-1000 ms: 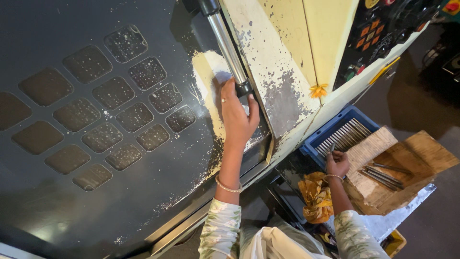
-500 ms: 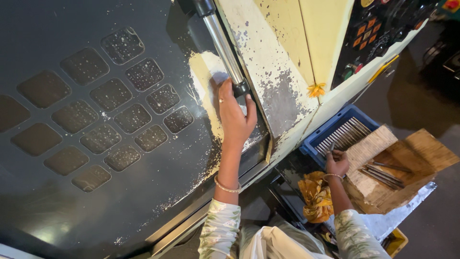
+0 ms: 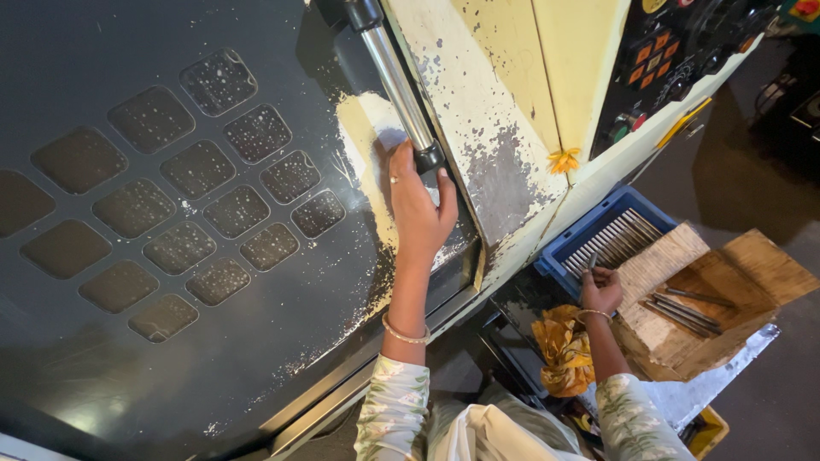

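Left hand (image 3: 416, 205) slid lower, still gripping door handle (image 3: 395, 81) base; right hand (image 3: 600, 288) pinches metal rod (image 3: 590, 261) (over blue crate (image 3: 571, 249)).

One head camera looks steeply down, close over both hands.

The door (image 3: 171, 256) lies left of its handle (image 3: 397, 85); the crate (image 3: 598, 239) and box (image 3: 709, 299) sit right.

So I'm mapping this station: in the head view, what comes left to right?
Dark machine door → left hand on the door handle → yellow cloth → right hand → blue crate → wooden box.
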